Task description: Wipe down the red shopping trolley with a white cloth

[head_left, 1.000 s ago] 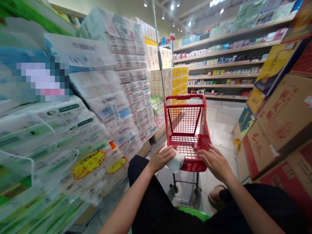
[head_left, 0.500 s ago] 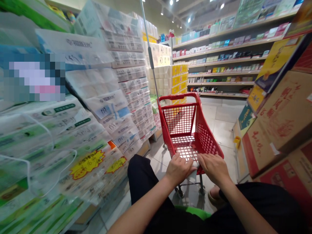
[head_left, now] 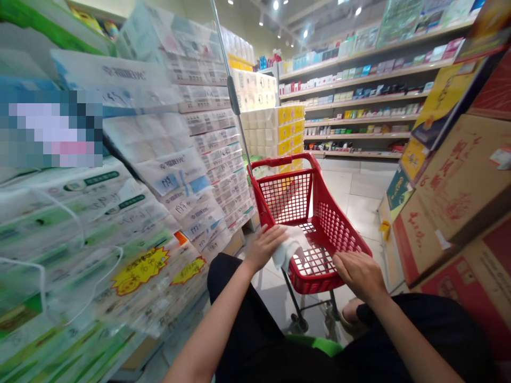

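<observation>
A small red shopping cart (head_left: 334,226) with grid walls stands in front of my knees. At its left front rim, my left hand (head_left: 264,249) presses a thin white cloth (head_left: 294,242) against the plastic; the cloth hangs over the rim and into the basket. My right hand (head_left: 362,274) is curled over the right front corner of the basket, its fingertips partly hidden. A grey metal pole (head_left: 229,80) rises from the cart's far left corner.
Stacked white tissue packs (head_left: 171,170) with price tags line my left side. Cardboard boxes (head_left: 459,186) rise on the right. Stocked wall shelves (head_left: 355,117) stand at the back beyond pale floor tiles (head_left: 343,199). Part of a green seat (head_left: 315,344) shows under me.
My left hand has moved left from the near edge to the cart's left rim, bringing the cloth into clearer view. My right hand has shifted slightly right, and the cart has turned a little.
</observation>
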The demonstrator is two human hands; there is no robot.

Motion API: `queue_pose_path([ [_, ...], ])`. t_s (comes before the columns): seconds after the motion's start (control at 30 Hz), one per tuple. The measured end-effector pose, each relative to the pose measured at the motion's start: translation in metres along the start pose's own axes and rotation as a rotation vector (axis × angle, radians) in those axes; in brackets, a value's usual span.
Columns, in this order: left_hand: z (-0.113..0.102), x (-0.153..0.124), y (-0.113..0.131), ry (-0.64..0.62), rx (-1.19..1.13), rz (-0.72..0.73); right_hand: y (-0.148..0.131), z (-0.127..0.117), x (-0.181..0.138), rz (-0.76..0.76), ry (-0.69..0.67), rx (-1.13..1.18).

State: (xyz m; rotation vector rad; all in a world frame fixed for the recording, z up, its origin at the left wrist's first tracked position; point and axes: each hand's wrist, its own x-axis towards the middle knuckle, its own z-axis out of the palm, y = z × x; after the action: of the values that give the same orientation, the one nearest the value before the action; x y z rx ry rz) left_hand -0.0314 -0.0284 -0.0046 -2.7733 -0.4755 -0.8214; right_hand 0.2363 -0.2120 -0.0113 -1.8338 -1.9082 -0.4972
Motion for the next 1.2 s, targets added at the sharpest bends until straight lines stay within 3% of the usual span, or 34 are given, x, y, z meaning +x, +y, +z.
queue_pose_path([
  [0.13,-0.008,0.015,-0.009,0.005,-0.077,-0.199,0.001,0.0,0.002,0.014,-0.013,-0.014],
  [0.33,-0.011,0.008,0.052,-0.018,-0.25,-0.226,-0.001,-0.011,0.013,0.075,-0.15,-0.02],
  [0.43,-0.018,-0.004,0.079,-0.009,-0.285,-0.267,-0.02,-0.017,0.02,0.072,-0.117,0.013],
  [0.6,-0.035,-0.008,0.093,0.009,-0.192,-0.293,-0.059,-0.013,0.022,0.043,-0.168,0.115],
  [0.73,-0.033,0.002,0.095,-0.055,-0.199,-0.185,-0.063,-0.006,0.017,0.031,-0.163,0.069],
  [0.9,-0.009,0.01,0.069,-0.13,-0.242,0.015,-0.05,-0.007,0.014,0.032,-0.158,0.062],
  [1.1,0.008,0.03,-0.005,-0.047,-0.217,-0.177,-0.045,-0.006,0.014,0.059,-0.193,0.057],
  [1.2,0.012,0.041,-0.026,-0.013,-0.221,-0.29,-0.045,-0.006,0.014,0.071,-0.199,0.046],
])
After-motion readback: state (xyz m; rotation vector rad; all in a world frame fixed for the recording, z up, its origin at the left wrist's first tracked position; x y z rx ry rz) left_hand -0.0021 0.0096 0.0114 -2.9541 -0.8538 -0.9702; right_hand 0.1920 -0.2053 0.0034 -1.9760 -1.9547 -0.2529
